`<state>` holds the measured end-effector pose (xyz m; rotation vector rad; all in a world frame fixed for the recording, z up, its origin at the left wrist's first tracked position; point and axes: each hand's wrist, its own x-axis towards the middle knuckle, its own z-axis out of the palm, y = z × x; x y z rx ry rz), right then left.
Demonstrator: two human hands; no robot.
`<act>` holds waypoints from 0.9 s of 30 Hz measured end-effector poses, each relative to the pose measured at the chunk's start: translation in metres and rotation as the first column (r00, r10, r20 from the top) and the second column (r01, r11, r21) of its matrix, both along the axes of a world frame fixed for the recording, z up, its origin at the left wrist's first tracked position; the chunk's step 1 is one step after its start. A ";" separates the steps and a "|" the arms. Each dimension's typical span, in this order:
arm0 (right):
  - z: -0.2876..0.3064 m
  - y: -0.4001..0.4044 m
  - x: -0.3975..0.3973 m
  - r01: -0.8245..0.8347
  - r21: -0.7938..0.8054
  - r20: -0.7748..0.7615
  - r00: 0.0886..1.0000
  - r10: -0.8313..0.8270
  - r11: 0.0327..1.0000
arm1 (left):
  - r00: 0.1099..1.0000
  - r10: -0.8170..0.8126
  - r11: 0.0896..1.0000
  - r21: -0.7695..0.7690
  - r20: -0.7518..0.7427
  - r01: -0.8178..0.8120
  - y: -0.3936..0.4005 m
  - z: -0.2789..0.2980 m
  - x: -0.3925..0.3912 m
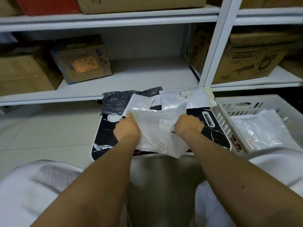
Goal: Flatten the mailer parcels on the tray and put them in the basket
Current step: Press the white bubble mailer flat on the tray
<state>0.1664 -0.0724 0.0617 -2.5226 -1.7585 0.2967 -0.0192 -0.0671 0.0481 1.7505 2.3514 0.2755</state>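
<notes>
Left hand [127, 128] and right hand [187, 124] both gripping white mailer parcel [157, 136] over black marble-pattern tray [105, 138], white basket [226, 115] at right.

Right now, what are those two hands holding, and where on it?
Both grip one white mailer: left hand at its left edge, right hand on its right side.

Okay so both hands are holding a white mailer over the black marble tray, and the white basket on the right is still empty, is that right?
Not quite. The head view shows the basket already holds a white mailer parcel. The rest stands: the left hand and right hand both grip a white mailer over the black marble tray.
</notes>
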 end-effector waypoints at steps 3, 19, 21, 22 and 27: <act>0.025 0.002 0.022 0.029 0.055 -0.016 0.999 -0.028 0.998 | 0.999 -0.050 0.996 0.077 -0.018 0.051 0.005 0.024 0.025; 0.074 -0.013 0.281 0.478 0.111 0.067 0.871 -0.487 0.871 | 0.804 -0.575 0.817 0.065 0.151 0.573 0.026 0.076 0.294; 0.065 -0.025 0.307 0.525 0.075 0.072 0.845 -0.530 0.848 | 0.747 -0.621 0.759 -0.055 0.235 0.649 0.028 0.071 0.328; 0.060 -0.031 0.320 0.552 0.055 0.076 0.829 -0.554 0.832 | 0.720 -0.625 0.721 -0.131 0.303 0.681 0.027 0.068 0.346; 0.025 -0.058 0.379 0.639 -0.029 0.107 0.767 -0.633 0.769 | 0.689 -0.511 0.467 -0.508 0.513 0.724 0.016 0.047 0.409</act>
